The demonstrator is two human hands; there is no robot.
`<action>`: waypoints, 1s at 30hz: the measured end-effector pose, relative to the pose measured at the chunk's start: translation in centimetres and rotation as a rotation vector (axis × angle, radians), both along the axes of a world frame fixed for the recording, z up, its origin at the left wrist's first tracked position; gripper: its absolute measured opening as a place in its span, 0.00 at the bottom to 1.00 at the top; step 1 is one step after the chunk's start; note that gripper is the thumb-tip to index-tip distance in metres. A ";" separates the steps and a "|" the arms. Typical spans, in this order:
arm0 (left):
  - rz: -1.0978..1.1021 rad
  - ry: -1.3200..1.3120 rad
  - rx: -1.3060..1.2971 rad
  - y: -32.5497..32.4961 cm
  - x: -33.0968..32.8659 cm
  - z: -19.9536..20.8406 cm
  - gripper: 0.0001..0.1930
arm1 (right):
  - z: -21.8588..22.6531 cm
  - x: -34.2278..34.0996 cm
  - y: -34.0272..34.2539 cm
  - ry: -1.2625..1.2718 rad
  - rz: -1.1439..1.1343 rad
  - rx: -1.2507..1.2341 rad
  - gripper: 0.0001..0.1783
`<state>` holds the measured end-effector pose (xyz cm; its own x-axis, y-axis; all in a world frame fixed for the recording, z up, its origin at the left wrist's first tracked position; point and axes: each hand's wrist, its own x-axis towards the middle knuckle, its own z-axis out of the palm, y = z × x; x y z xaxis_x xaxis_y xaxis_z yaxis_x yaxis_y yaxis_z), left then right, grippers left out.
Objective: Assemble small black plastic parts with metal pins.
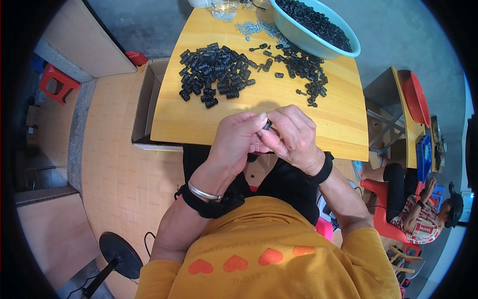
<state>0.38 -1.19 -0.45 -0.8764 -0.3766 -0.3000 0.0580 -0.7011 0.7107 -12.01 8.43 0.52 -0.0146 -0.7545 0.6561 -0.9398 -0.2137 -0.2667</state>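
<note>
My left hand (235, 133) and my right hand (295, 135) meet just over the near edge of the wooden table. Pinched between their fingertips is a small black plastic cord lock (267, 125), mostly hidden by the fingers. Beyond my hands lies a heap of black barrel-shaped cord locks (214, 72). To its right spreads a looser pile of smaller black plastic pieces (306, 70), some with thin stems. Small silvery metal parts, which look like springs (251, 28), are scattered at the far side.
A pale blue basin (354, 47) full of black pieces stands at the table's far right. A clear cup (224, 11) of liquid sits at the back. An open cardboard box (149, 99) adjoins the table's left side. Another person (420, 214) sits at the right.
</note>
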 end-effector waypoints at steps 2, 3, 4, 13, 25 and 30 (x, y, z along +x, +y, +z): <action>0.002 0.031 0.056 0.0 0.0 0.1 0.10 | -0.2 0.2 0.0 -0.034 -0.011 0.015 0.13; 0.005 0.029 0.051 0.1 -0.1 0.1 0.10 | -0.3 0.2 0.2 -0.095 -0.032 0.019 0.13; 0.008 -0.009 0.017 0.2 -0.3 0.1 0.10 | -0.4 0.2 0.2 -0.156 -0.055 0.022 0.13; 0.376 -0.365 -0.901 -6.7 -1.2 -0.2 0.06 | 1.2 -1.5 1.1 -0.256 -0.129 0.263 0.14; 0.360 -0.943 -1.386 -15.6 -2.7 -1.6 0.13 | 0.3 -13.2 0.1 -0.019 -0.532 0.417 0.05; 0.521 -0.561 -1.226 -13.6 -1.6 -1.2 0.10 | -0.2 -14.0 -2.0 0.013 -0.528 0.514 0.07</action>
<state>-1.19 -14.74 -1.63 -0.4389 -0.8785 0.1885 -0.3713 0.3684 0.8523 -25.97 6.44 0.32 -0.4556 -0.8615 0.2240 -0.8867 0.4172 -0.1991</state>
